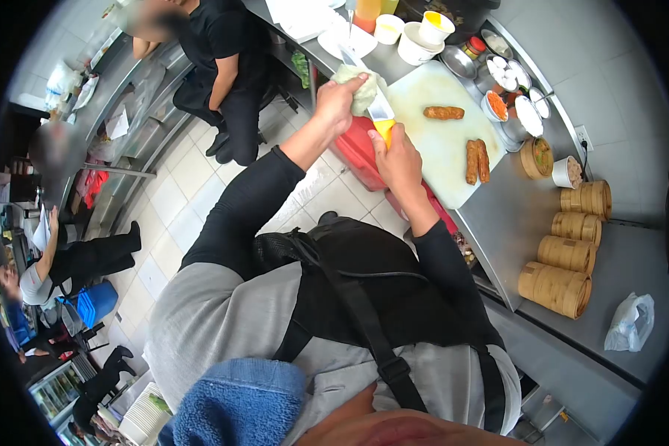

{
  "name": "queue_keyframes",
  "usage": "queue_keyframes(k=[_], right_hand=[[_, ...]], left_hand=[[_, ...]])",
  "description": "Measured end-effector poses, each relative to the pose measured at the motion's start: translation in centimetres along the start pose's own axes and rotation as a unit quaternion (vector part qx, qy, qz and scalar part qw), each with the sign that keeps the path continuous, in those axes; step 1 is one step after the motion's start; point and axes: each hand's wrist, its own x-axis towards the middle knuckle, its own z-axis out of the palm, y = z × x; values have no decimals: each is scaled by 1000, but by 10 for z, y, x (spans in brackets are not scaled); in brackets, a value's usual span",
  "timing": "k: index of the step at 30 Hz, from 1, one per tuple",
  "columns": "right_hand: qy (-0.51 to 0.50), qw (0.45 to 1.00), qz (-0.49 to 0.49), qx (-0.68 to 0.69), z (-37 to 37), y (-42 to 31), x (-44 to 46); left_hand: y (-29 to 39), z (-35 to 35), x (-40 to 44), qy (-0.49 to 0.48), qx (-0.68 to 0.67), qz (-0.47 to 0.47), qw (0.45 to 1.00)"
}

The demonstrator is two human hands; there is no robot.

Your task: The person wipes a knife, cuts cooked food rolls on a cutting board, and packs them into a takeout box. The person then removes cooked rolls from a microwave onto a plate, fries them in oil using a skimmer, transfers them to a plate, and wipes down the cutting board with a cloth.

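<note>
My left hand [336, 104] is closed round a pale, crumpled cloth [357, 83], which lies against the blade of a knife [380, 108]. The knife's yellow handle is in my right hand [400, 160], with the blade pointing up and away from me. Both hands are over the near edge of a white cutting board [416, 141]. One browned roll [444, 113] lies on the board, and two more rolls [477, 161] lie side by side nearer its right end.
Bowls of ingredients [496, 106] line the wall behind the board. Stacked bamboo steamers [555, 289] and a plastic bag [630, 322] are at the right. White tubs [416, 46] stand at the far end. A red bin [360, 152] is below. A person [215, 67] sits at the upper left.
</note>
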Motion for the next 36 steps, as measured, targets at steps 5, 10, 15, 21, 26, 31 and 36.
queue_keyframes(k=[5,10,15,21,26,31,36], right_hand=[[-26,999,-6,-46,-13,2,-14],[-46,998,32,-3,-34,26,-48],[47,982,157,96,-88,99,-146],[198,913,292,207,-138,161,-234],[262,907,263,197,-155,243,-266],[240,849,386,270,-198,289,-293],[192,836,447,253,-201,349,-321]], left_hand=[[22,-30,44,-15,-29,-46,998],[36,-84,88,75,0,-90,993],[68,-49,78,-61,378,-29,923],[-51,116,-10,-404,442,-191,778],[-231,262,-62,-482,642,-57,594],[-298,222,-14,-452,660,222,557],[-256,177,15,-521,725,366,261]])
